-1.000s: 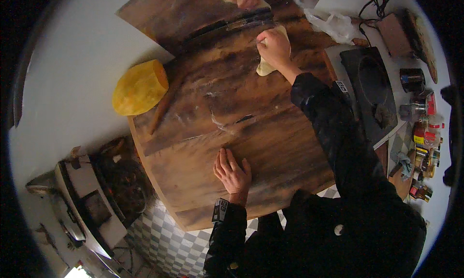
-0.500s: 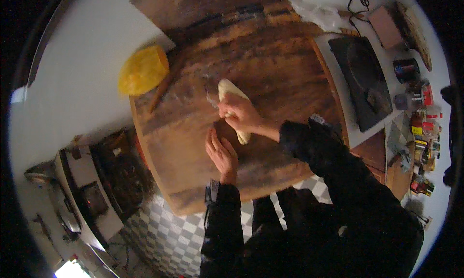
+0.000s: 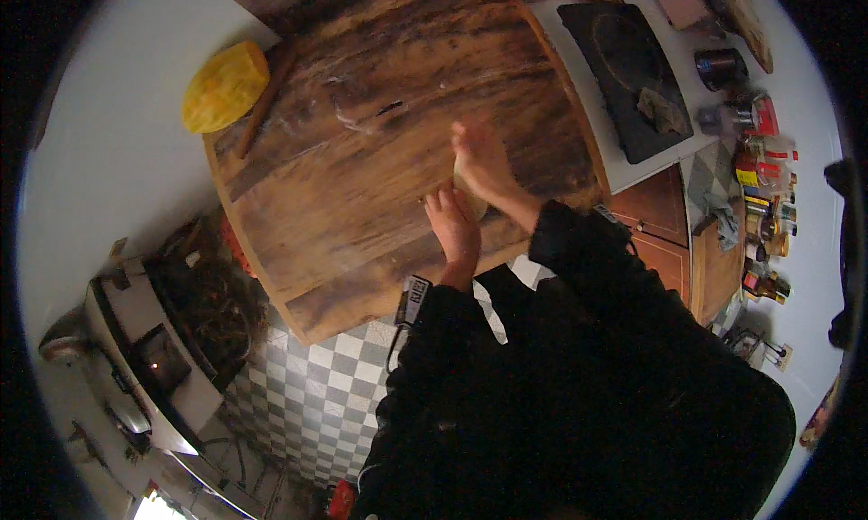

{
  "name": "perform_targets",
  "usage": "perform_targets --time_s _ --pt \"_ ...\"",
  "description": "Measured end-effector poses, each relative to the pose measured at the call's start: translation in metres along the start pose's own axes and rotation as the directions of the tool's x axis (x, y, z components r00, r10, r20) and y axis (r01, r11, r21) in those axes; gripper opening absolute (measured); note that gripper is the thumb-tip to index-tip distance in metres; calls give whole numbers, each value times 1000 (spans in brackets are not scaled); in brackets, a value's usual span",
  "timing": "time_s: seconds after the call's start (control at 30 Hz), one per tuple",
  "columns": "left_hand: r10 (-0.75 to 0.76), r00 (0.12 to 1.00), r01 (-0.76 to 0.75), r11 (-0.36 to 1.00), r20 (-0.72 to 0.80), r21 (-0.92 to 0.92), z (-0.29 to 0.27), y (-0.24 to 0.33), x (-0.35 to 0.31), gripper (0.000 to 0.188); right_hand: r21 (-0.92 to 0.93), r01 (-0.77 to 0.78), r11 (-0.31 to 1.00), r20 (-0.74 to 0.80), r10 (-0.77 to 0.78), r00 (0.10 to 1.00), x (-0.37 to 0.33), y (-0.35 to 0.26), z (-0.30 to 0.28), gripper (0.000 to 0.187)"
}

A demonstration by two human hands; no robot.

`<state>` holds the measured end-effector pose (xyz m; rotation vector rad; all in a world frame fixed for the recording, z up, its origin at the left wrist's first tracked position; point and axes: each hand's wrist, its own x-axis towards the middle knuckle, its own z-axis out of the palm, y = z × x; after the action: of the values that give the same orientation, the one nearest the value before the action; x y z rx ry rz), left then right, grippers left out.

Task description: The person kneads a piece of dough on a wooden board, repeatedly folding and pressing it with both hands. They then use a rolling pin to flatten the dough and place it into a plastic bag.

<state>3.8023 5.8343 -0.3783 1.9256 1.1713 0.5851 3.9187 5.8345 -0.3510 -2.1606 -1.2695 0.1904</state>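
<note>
A stick point(image 3: 265, 104) is lying far left on the desk point(image 3: 344, 203); nearer, the left hand point(image 3: 455, 223) and right hand point(image 3: 488, 165) are sitting close together over mostly hidden dough point(image 3: 473, 201), any grip impossible to tell. Probably soft and light, it is calling for broad palms along its sides.

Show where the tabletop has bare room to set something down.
A broad bare patch of table lies between the wooden stick and the left hand. A narrower one separates the right hand from the table's right edge. It is crowded at the pale dough, by both hands, and among the bottles at far right.
</note>
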Motion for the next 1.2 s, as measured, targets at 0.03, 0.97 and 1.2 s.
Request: perform_targets --time_s 0.03,0.97,1.2 --pt "15 1000 -15 999 -9 29 1 1 -7 34 -167 105 980 69 -94 993 2 -2 12 31" --pt "340 940 -340 939 14 47 -64 -28 -16 33 -46 335 941 -213 -337 917 -44 -37 2 19" --pt "115 993 -116 991 -26 -66 -82 -39 73 9 -181 297 937 40 -295 955 44 -23 47 13"
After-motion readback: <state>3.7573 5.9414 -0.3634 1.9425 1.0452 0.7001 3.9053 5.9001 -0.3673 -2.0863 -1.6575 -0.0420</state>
